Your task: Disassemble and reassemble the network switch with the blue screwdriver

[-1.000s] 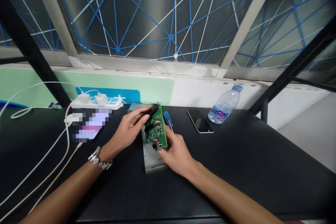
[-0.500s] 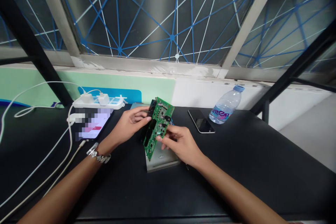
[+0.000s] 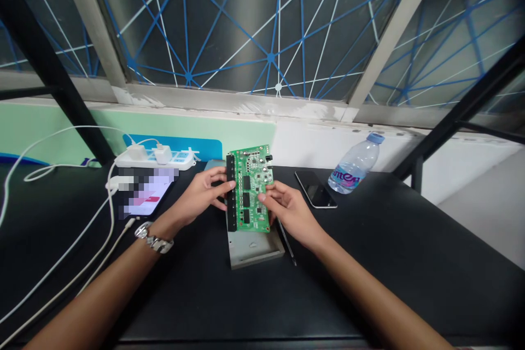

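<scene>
The left hand and right hand have fingers closed on a green circuit board, already off its metal base plate, a screwdriver lying just beside

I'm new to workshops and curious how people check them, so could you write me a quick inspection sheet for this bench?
Surface: black table.
Job's things: green circuit board, held over a grey metal plate.
Clutter: screwdriver, mostly hidden, by the plate; phone; water bottle; second phone, its screen pixelated.
Hands: left hand and right hand hold the board's opposite edges; watch on the left wrist.
Cables: white cables run to a power strip.
Surroundings: window with blue and white lines, black frame.
</scene>
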`<control>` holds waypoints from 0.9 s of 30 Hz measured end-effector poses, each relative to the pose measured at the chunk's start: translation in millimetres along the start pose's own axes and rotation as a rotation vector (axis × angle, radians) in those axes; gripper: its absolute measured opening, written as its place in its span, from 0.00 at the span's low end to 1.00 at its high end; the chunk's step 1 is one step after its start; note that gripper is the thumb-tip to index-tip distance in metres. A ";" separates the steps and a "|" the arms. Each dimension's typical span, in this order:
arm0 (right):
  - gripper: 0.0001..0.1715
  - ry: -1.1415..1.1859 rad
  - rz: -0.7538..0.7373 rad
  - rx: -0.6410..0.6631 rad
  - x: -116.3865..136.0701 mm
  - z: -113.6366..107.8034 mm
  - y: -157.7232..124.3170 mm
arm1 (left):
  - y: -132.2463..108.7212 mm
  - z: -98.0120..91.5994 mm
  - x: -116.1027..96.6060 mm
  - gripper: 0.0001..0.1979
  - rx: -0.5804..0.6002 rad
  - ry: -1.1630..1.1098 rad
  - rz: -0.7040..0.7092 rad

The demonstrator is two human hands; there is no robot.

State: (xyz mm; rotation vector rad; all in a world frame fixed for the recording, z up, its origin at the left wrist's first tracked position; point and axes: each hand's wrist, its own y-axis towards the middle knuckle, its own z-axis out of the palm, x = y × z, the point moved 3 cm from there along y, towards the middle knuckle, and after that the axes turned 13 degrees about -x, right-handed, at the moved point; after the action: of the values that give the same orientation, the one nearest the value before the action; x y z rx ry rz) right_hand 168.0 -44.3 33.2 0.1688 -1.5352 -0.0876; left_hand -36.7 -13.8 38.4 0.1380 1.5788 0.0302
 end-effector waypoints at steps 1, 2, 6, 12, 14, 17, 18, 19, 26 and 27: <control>0.19 0.003 0.011 -0.013 -2.5 -0.5 0.9 | 0.1 -0.3 -0.7 0.22 -0.006 -0.007 0.000; 0.20 0.006 0.029 -0.022 -4.9 -0.6 1.5 | 0.2 -0.8 -1.7 0.21 -0.011 -0.015 0.001; 0.23 -0.005 0.115 -0.016 -11.6 1.8 1.6 | -0.8 -3.0 -5.9 0.20 0.035 -0.055 -0.003; 0.37 0.060 0.163 -0.076 -18.5 2.9 1.0 | -4.1 -2.5 -9.8 0.20 0.176 -0.096 -0.011; 0.37 0.092 0.131 -0.107 -19.8 2.7 0.7 | -4.3 -1.9 -10.0 0.20 0.175 -0.088 -0.016; 0.27 0.041 0.058 -0.107 -17.9 3.4 -1.2 | -4.0 -1.1 -9.8 0.19 0.158 -0.078 -0.014; 0.23 -0.013 0.034 -0.088 -16.6 4.0 -2.3 | -3.9 -0.8 -9.5 0.19 0.155 -0.076 -0.012; 0.20 -0.075 0.011 -0.062 -15.2 4.8 -3.5 | -3.9 -0.4 -9.2 0.19 0.154 -0.076 -0.010; 0.14 -0.254 -0.072 0.026 -12.4 7.3 -8.6 | -7.0 3.0 -4.9 0.22 0.276 -0.111 -0.005; 0.13 -0.251 -0.070 0.035 -12.6 7.7 -8.7 | -7.4 3.4 -4.1 0.23 0.294 -0.115 -0.012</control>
State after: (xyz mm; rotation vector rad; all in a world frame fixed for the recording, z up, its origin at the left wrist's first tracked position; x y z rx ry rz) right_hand 160.3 -51.3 19.5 0.2472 -1.7816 -0.1414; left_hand -33.8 -21.9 41.6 0.3548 1.4617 -0.2166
